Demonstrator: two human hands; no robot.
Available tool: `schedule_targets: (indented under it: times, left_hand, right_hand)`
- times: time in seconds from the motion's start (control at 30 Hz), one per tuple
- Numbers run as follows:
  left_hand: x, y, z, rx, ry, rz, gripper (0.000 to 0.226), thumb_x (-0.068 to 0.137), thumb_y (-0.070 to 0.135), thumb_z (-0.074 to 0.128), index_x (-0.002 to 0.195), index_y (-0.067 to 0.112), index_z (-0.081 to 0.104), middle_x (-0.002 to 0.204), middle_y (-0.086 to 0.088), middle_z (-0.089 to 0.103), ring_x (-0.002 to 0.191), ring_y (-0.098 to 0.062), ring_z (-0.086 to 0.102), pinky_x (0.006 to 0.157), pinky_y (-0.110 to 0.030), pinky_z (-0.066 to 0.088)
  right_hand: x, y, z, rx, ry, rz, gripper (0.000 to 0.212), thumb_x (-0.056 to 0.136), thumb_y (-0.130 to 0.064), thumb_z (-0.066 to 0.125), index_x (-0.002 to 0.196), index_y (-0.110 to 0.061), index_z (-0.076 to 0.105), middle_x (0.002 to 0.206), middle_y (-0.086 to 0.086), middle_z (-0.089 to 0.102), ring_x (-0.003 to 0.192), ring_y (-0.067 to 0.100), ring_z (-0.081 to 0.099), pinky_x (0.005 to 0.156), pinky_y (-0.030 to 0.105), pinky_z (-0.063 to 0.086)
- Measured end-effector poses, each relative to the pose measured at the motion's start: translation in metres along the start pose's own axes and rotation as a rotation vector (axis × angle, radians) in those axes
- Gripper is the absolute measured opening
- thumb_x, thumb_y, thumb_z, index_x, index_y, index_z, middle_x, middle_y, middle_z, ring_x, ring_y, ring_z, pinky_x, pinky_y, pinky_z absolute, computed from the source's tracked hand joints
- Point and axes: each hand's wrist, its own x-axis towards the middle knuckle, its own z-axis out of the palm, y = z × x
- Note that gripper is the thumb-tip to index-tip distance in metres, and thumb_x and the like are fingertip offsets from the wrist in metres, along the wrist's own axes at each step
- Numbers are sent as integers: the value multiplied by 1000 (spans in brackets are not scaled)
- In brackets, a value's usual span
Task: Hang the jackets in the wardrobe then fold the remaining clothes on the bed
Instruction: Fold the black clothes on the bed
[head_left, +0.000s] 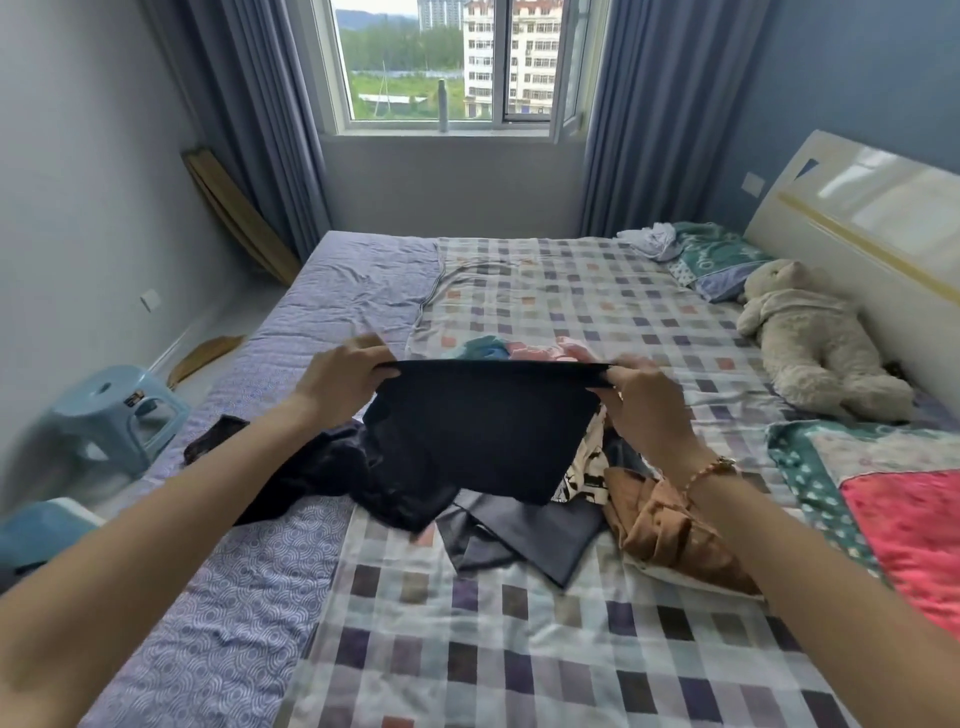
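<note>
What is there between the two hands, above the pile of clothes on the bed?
In the head view, the black garment spans the gap: the left hand and the right hand each grip one end of its top edge.

Teddy bear (815, 343) lies beside the headboard (857, 218) — blue stool (117, 410) far left.

Two hands (343, 384) (644, 410), one black garment (478, 426), one teddy bear (810, 343), two curtains (249, 119) (660, 114).

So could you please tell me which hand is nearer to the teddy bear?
The right hand. It grips the black garment at the end toward the teddy bear; the left hand grips the opposite end, farther from the bear.
</note>
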Motion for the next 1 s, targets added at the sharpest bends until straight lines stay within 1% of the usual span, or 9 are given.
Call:
schedule_targets:
  times: [0.2, 0.33, 0.4, 0.47, 0.53, 0.6, 0.77, 0.87, 1.0]
  left_hand:
    - [-140, 23, 85, -97, -300, 122, 9, 72, 22, 66, 69, 14, 69, 84, 1, 66, 68, -14, 62, 58, -23, 49]
    - [-243, 62, 164, -89, -891, -42, 19, 63, 16, 79, 79, 20, 69, 93, 5, 64, 80, -12, 65, 63, -18, 48]
    - [-281, 80, 194, -53, -1104, -194, 27, 86, 13, 57, 112, 10, 60, 122, -7, 56, 111, -22, 55, 88, -27, 42]
    - [-304, 85, 220, -144, -1188, -358, 32, 91, 19, 50, 121, 7, 53, 128, -9, 51, 119, -25, 49, 95, -30, 39]
    - [-308, 81, 236, -190, -1110, -545, 25, 94, 26, 48, 113, 11, 54, 119, -5, 52, 115, -23, 50, 91, -29, 40]
    - [-304, 68, 260, -234, -936, -756, 30, 94, 31, 50, 119, 15, 51, 126, -6, 50, 120, -21, 46, 95, -30, 38]
    - [-288, 39, 309, -690, -506, -1349, 67, 68, 37, 82, 116, 5, 47, 118, -7, 53, 111, -22, 51, 98, -34, 43]
    - [-282, 29, 332, -674, -406, -1515, 100, 61, 42, 85, 138, 8, 30, 139, -15, 34, 126, -31, 42, 104, -40, 38]
    - [-271, 16, 359, -586, -254, -1294, 92, 73, 37, 77, 146, 29, 21, 139, -13, 24, 127, -26, 33, 108, -38, 28]
  right_hand:
    - [-156, 11, 38, -15, -290, -159, 14, 59, -7, 81, 64, -11, 68, 77, 0, 68, 64, 19, 62, 61, 25, 47]
    - [-276, 19, 103, 51, -923, 50, 29, 39, -23, 90, 46, -25, 62, 64, -17, 62, 54, 11, 58, 46, 22, 38]
    - [-321, 14, 119, 181, -1167, 250, 19, 63, -17, 77, 54, -24, 62, 69, -14, 56, 63, 9, 57, 53, 23, 44]
    - [-349, 17, 133, 339, -1166, 539, 20, 87, -13, 56, 78, -27, 68, 77, -17, 54, 74, -1, 53, 66, 11, 44]
    - [-357, 28, 152, 443, -1047, 856, 14, 91, -13, 56, 97, -24, 63, 94, -11, 61, 90, 2, 58, 74, 7, 41]
    - [-354, 42, 174, 504, -883, 1057, 17, 89, -12, 59, 105, -19, 58, 101, 0, 61, 103, 17, 59, 86, 22, 46]
    - [-351, 61, 232, 498, -782, 1258, 49, 89, -24, 63, 131, -5, 45, 120, 8, 52, 114, 25, 51, 92, 32, 41]
    - [-346, 50, 254, 392, -678, 1146, 48, 87, -23, 65, 128, -6, 47, 122, 8, 51, 113, 26, 49, 95, 35, 42]
    - [-336, 32, 284, 156, -442, 648, 38, 82, -8, 68, 118, -5, 59, 114, 11, 57, 106, 27, 52, 94, 38, 41]
